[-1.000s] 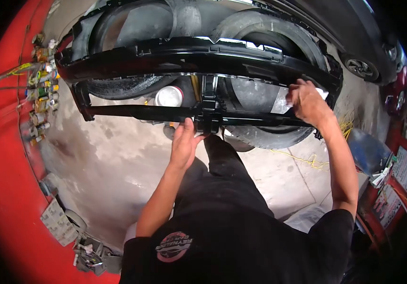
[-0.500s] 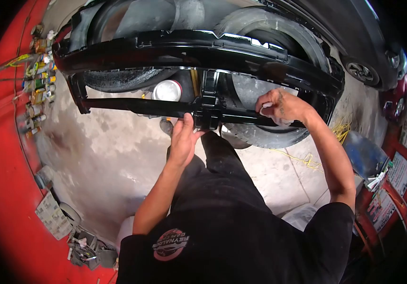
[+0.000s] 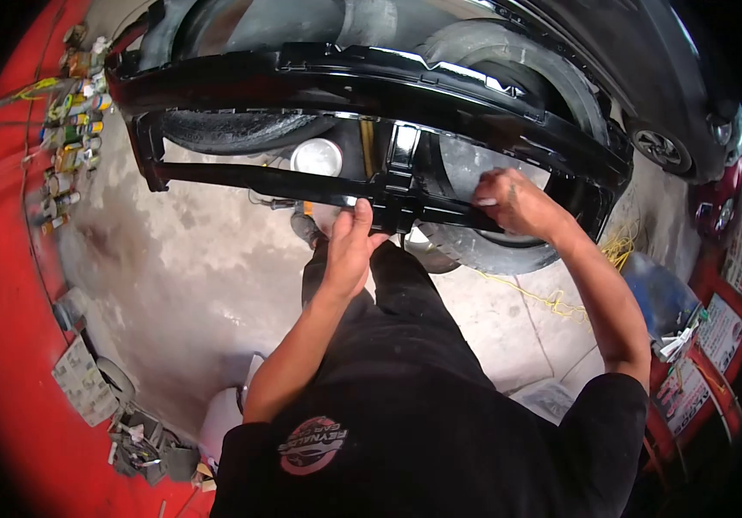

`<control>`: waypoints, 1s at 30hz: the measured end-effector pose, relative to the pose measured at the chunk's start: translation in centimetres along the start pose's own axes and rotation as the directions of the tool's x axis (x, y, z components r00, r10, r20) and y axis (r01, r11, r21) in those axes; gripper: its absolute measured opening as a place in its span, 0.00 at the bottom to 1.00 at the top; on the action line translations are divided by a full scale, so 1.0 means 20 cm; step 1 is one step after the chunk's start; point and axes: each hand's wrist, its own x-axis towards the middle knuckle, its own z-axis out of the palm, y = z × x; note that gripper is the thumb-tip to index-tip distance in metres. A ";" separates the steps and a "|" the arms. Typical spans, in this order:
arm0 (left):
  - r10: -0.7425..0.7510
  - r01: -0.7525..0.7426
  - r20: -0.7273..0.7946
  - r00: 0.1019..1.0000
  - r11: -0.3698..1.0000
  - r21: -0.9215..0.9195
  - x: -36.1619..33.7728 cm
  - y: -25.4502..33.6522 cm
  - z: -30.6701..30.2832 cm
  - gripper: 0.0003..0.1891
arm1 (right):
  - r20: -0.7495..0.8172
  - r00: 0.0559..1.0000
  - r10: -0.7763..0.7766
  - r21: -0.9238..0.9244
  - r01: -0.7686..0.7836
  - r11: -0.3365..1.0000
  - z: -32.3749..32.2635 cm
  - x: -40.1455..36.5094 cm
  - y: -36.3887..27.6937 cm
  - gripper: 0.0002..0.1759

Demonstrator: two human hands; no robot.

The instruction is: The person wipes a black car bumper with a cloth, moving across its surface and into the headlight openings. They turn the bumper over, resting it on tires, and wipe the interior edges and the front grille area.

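A glossy black car bumper lies in front of me across upright tyres, its lower bar nearest to my body. My left hand grips that bar just left of the centre post, thumb on top and fingers curled underneath. Closed on a small whitish cloth, my right hand is at the bar's right half. Only a bit of the cloth shows between the fingers, so its full shape is hidden.
Tyres stand under and behind the bumper. A white-lidded can sits on the floor beyond the lower bar. Bottles and cans line the left wall. A dark car is at the upper right, above a yellow cord.
The bumper sits slightly further right in view, as does my left hand on it. My right hand has moved along the bar towards the centre post, with less cloth showing.
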 end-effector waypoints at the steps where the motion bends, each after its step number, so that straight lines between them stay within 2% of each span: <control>1: -0.002 0.003 -0.009 1.000 1.000 0.031 -0.01 0.02 0.02 0.23 | -0.028 0.998 -0.052 -0.026 0.051 0.998 0.03 0.05 -0.02 0.17; 2: -0.004 0.005 -0.014 1.000 0.998 0.062 -0.01 0.03 0.03 0.23 | -0.028 0.998 -0.053 -0.026 0.052 0.998 0.06 0.10 -0.07 0.17; 4: 0.020 -0.020 0.001 1.000 0.998 0.052 0.00 0.01 0.02 0.23 | -0.238 0.943 -0.234 0.015 0.244 0.970 0.13 0.24 -0.17 0.19; 6: 0.030 -0.032 0.032 0.999 0.999 0.040 0.01 -0.02 -0.02 0.24 | -0.259 0.919 -0.297 -0.029 0.300 0.953 0.19 0.33 -0.17 0.18; 7: 0.025 -0.024 -0.007 1.000 0.999 0.046 0.01 -0.03 -0.04 0.24 | -0.312 0.894 -0.323 -0.036 0.328 0.944 0.18 0.31 -0.19 0.17; 8: 0.012 -0.010 -0.036 0.999 0.999 0.045 0.02 -0.06 -0.05 0.25 | -0.179 0.967 -0.182 -0.017 0.182 0.983 0.14 0.25 -0.21 0.18; 10: 0.030 -0.030 0.008 1.000 0.998 0.051 0.02 -0.05 -0.06 0.26 | -0.094 0.991 -0.094 -0.076 0.087 0.993 0.05 0.07 -0.17 0.20; 13: 0.039 -0.039 -0.014 0.999 0.998 0.044 0.00 -0.03 0.01 0.27 | -0.080 0.994 0.080 -0.134 -0.090 0.987 0.01 -0.15 -0.03 0.21; 16: 0.033 -0.031 -0.035 0.999 0.998 0.053 -0.01 -0.03 0.04 0.27 | -0.157 0.980 0.121 -0.146 -0.144 0.979 0.03 -0.35 0.20 0.21; 18: 0.032 -0.029 -0.051 0.998 0.997 0.070 -0.01 -0.01 0.04 0.26 | -0.229 0.971 0.063 -0.089 -0.085 0.992 0.07 -0.52 0.49 0.17; 20: 0.030 -0.026 -0.041 0.999 0.995 0.093 -0.02 0.00 0.06 0.24 | -0.258 0.949 0.182 -0.035 -0.197 0.980 0.09 -0.69 0.70 0.16; 22: 0.039 -0.035 -0.047 0.998 0.995 0.096 -0.02 0.00 0.08 0.24 | -0.119 0.937 0.328 -0.041 -0.335 0.941 -0.01 -0.80 0.74 0.15; 23: 0.054 -0.049 -0.055 0.997 0.995 0.092 -0.02 0.00 0.09 0.24 | -0.122 0.936 0.330 -0.037 -0.337 0.941 -0.02 -0.85 0.77 0.15; 25: 0.053 -0.049 -0.050 0.997 0.995 0.088 -0.02 0.00 0.08 0.24 | -0.131 0.889 0.438 0.007 -0.441 0.897 -0.02 -0.92 0.82 0.14; 26: 0.054 -0.050 -0.048 0.997 0.996 0.077 -0.02 0.00 0.08 0.24 | -0.133 0.887 0.442 0.011 -0.444 0.896 0.00 -0.94 0.83 0.14; 28: 0.053 -0.049 -0.042 0.998 0.996 0.075 -0.01 0.00 0.08 0.26 | -0.293 0.919 0.265 -0.159 -0.321 0.934 0.03 -0.97 0.82 0.13; 30: 0.052 -0.049 -0.037 0.998 0.996 0.074 -0.01 0.01 0.07 0.27 | -0.272 0.911 0.310 -0.212 -0.371 0.904 0.00 -1.00 0.78 0.12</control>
